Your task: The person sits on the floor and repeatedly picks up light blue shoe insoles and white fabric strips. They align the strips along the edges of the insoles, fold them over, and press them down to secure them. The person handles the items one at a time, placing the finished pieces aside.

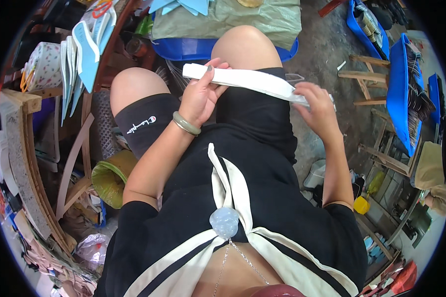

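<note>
A long white strip (248, 80), gently curved and seemingly layered, stretches between my two hands above my lap. My left hand (201, 96) grips it near its left end, thumb on top and fingers beneath; a pale bangle circles that wrist. At the other end, my right hand (316, 108) has its fingers and thumb closed about the strip. The material of the strip cannot be made out. Part of its right end is hidden by my right fingers.
Ahead of my knees is a blue tray (183, 49) under a greenish cloth (233, 22) bearing light blue pieces (183, 6). Blue-and-white pieces (86, 54) hang at the left, near orange-handled scissors (102, 8). A green bin (115, 178) stands by my left elbow. Blue crates (399, 99) and wooden stools (364, 76) occupy the right.
</note>
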